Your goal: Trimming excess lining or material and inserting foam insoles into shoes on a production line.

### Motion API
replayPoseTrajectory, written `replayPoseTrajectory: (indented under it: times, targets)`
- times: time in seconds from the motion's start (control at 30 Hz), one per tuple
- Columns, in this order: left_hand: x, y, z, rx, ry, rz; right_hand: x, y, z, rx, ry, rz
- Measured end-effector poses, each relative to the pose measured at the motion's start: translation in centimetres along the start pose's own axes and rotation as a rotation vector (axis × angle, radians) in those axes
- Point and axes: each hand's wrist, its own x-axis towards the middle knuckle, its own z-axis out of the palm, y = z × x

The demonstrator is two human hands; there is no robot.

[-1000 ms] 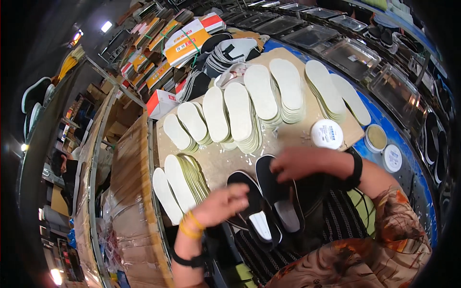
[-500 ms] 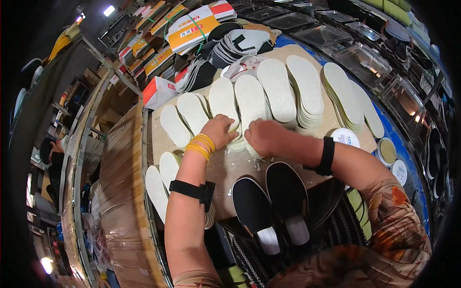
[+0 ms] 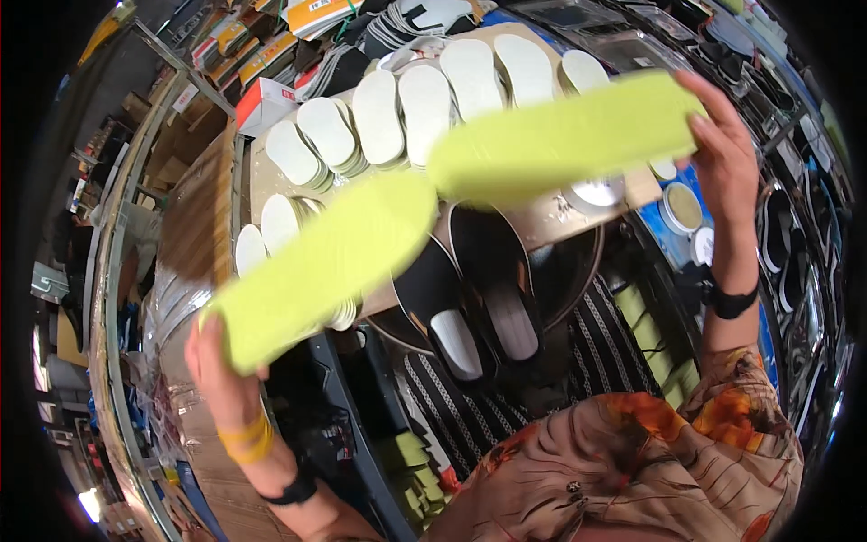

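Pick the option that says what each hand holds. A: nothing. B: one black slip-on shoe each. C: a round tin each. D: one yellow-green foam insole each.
D: the left hand grips one yellow-green foam insole, the right hand grips another yellow-green foam insole.

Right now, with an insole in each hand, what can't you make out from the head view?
- Left insole: blurred; hides the white insole stacks behind it.
- Right insole: blurred; covers part of the round tin.
- Black shoes: toes hidden under both insoles.
- Left hand, right hand: palms unseen.
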Motion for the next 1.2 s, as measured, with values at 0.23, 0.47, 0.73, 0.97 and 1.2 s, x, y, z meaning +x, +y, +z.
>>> replayPoseTrajectory:
  times: [0.23, 0.47, 0.73, 0.97, 1.2]
  targets:
    - [-12.2, 0.6, -2.4, 0.220, 0.113, -0.409, -8.5, -2.7, -2.7, -0.108, -0.129, 0.528]
    - [-20.5, -1.5, 6.7, 0.828, -0.603, 0.288, -16.8, -2.7, 6.2, -0.715, -0.746, -0.781]
    - [-15.4, -6.8, 10.2, 1.094, -0.671, 0.543, -17.2, 2.5, 7.7, -0.862, -0.904, -0.953]
    - [-12.3, -8.1, 11.1, 1.186, -0.679, 0.571, -14.6, 7.3, 8.0, -0.898, -0.927, -0.863]
    - [-8.9, -10.5, 11.1, 1.181, -0.832, 0.528, -14.3, 8.4, 9.6, -0.950, -1.142, -0.578]
